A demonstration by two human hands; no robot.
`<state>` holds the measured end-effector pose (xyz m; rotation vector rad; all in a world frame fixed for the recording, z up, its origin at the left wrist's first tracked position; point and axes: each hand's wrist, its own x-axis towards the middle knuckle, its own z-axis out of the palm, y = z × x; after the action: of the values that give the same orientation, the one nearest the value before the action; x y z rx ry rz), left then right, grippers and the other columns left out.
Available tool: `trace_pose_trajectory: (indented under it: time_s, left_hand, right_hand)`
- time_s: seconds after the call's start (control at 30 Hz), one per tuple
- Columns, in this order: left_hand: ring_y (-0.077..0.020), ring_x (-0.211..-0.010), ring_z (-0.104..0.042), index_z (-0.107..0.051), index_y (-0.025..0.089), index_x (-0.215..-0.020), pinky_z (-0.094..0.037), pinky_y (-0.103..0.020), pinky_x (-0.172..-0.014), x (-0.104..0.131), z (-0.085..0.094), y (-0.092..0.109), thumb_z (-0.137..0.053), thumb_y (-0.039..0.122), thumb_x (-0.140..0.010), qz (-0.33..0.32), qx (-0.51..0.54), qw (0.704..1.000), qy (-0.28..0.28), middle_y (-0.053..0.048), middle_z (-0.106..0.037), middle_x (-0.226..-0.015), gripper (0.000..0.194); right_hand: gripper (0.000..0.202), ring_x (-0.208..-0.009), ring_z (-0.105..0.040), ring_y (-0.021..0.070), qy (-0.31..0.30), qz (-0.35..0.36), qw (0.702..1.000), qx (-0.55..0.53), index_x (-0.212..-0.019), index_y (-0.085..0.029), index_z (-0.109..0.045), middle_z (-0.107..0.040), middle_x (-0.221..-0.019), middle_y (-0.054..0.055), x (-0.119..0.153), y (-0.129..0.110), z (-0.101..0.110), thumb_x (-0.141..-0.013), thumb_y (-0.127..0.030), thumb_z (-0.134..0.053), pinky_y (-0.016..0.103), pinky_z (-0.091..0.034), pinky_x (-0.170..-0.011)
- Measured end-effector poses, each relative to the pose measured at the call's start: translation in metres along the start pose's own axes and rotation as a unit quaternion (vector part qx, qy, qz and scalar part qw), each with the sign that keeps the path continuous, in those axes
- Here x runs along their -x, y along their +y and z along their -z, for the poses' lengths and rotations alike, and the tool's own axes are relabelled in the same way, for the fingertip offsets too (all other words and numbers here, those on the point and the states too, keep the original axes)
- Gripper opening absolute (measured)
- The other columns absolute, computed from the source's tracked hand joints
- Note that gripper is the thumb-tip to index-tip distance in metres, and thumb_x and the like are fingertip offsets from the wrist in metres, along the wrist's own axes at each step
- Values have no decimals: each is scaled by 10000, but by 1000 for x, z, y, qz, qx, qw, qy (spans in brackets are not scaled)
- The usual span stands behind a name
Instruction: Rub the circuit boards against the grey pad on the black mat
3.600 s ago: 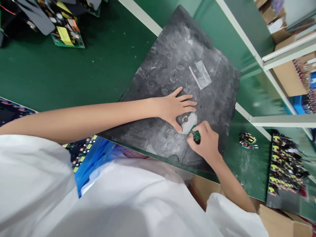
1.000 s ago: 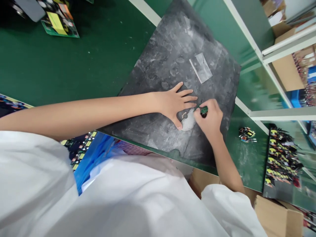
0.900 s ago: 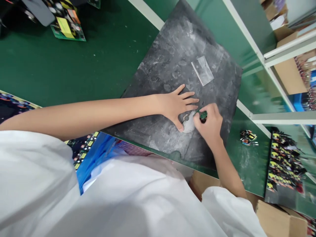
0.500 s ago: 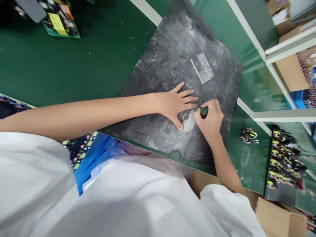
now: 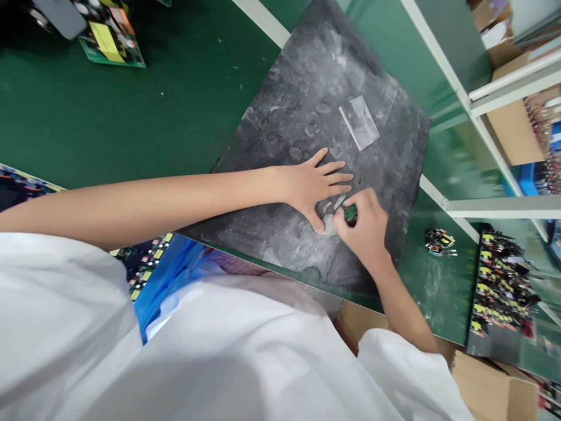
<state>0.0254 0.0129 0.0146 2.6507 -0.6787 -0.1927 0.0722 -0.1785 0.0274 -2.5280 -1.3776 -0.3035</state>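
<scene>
My left hand (image 5: 313, 184) lies flat with fingers spread on a dark, smudged mat (image 5: 289, 123). Between its thumb and my right hand is a pale whitish patch (image 5: 329, 225) with a small object (image 5: 328, 207) on it, too small to name. My right hand (image 5: 363, 225) is closed round a small green circuit board (image 5: 350, 214), held just right of the left hand's fingertips. Farther up the mat lies a clear rectangular plate (image 5: 360, 123), touched by neither hand.
Electronic parts on a circuit board (image 5: 111, 38) sit at the upper left of the green table (image 5: 175, 105). On the right are a small assembly (image 5: 439, 242) and a tray crowded with assemblies (image 5: 504, 286). White rails (image 5: 504, 207) cross the right side; a cardboard box (image 5: 491, 386) stands below.
My right hand has moved down and to the left with the green circuit board, over part of the pale patch. My left hand has hardly moved.
</scene>
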Motion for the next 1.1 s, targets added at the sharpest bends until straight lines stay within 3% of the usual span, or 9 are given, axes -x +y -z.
trace_pose_trajectory:
  time_s: [0.13, 0.3, 0.67, 0.8, 0.93, 1.0, 1.1]
  left_hand:
    - [-342, -1444, -14, -246, 251, -1474, 108, -535, -1130, 2, 1, 4, -559, 727, -635, -9, -3, 1000, -20, -12, -128, -1564, 1014]
    - [-307, -1449, -57, -270, 203, -1466, 65, -553, -1135, 0, -1, 4, -518, 706, -692, -18, -10, 1000, -1, -55, -189, -1552, 957]
    - [-349, -1437, -80, -291, 198, -1460, 62, -544, -1140, 1, -4, 2, -508, 705, -689, -23, 7, 1000, 15, -46, -210, -1549, 948]
    - [-353, -1433, -107, -321, 206, -1447, 56, -555, -1135, 1, -6, 1, -537, 689, -693, -32, 24, 998, 40, -63, -251, -1535, 921]
    - [-333, -1442, -73, -266, 225, -1468, 73, -570, -1123, 1, -6, 0, -484, 660, -747, -31, 10, 999, 19, -44, -189, -1555, 870]
    - [-335, -1441, -80, -277, 237, -1463, 80, -568, -1122, 1, -6, 0, -480, 651, -751, -29, 17, 999, 22, -40, -194, -1554, 848]
    - [-359, -1433, -95, -311, 230, -1451, 77, -563, -1126, 0, -5, 0, -505, 673, -718, -29, 26, 999, 28, -45, -223, -1546, 878]
  right_hand:
    - [95, -606, -485, 136, -27, 34, 999, -10, -772, -226, -436, -465, -751, -8, 11, -9, 6, -740, -274, -510, 241, -342, -487]
    - [79, -645, -512, 152, 0, 5, 1000, -28, -753, -228, -424, -508, -751, -1, 1, 2, 2, -733, -259, -494, 259, -368, -520]
    - [61, -710, -543, 175, 3, -23, 999, -47, -757, -228, -467, -529, -750, 6, 1, 18, 13, -752, -247, -524, 303, -434, -647]
    - [73, -669, -526, 158, -9, -18, 998, -54, -766, -226, -459, -513, -755, 3, 13, 3, 11, -755, -267, -519, 272, -408, -575]
    - [90, -582, -487, 128, -42, 47, 997, -46, -765, -223, -463, -486, -740, -8, 29, -21, 10, -743, -284, -526, 239, -349, -486]
    - [93, -562, -476, 122, -50, 63, 996, -37, -757, -222, -466, -489, -735, -10, 30, -21, 9, -737, -284, -532, 237, -336, -475]
    - [79, -598, -497, 135, -8, 12, 999, -30, -760, -219, -460, -503, -741, -1, 22, -9, 8, -748, -272, -518, 245, -352, -503]
